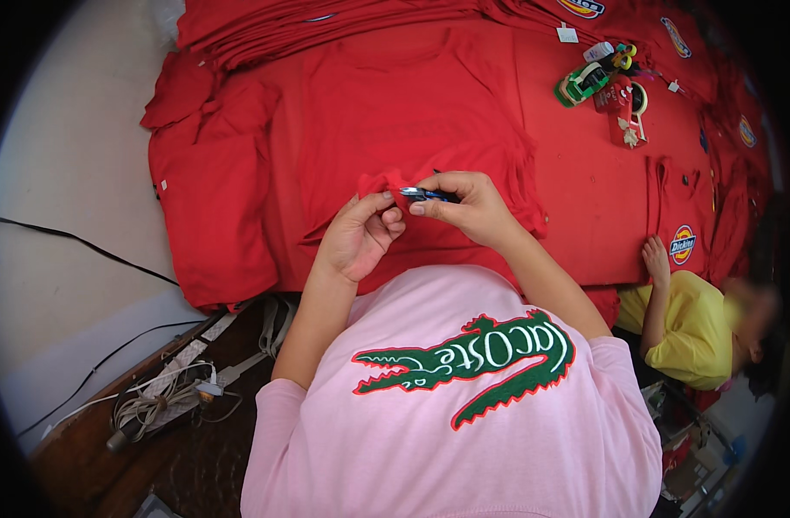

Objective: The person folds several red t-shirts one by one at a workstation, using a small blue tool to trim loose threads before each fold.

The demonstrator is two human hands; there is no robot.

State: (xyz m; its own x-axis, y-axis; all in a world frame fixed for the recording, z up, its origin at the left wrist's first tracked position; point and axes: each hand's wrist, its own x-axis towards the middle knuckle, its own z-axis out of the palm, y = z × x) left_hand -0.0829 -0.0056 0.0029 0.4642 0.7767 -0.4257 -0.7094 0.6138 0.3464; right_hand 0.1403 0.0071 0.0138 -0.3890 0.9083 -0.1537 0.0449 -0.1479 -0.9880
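A red T-shirt (403,104) lies spread on the red-covered table, its neckline toward the far side. My left hand (358,233) pinches a bunched bit of its near edge between thumb and fingertips. In my right hand (468,207) are small thread snips (415,194) with metal blades and blue and black handles. The blades point left and meet the pinched fabric, close to my left fingertips. Whether they are closed on a thread is too small to tell.
Folded red garments (209,190) are piled at the left, with more along the far edge. A green tape dispenser (582,84) and a red container (619,104) stand at far right. Beside the right edge sits a person in a yellow top (692,328). Cables (157,401) lie lower left.
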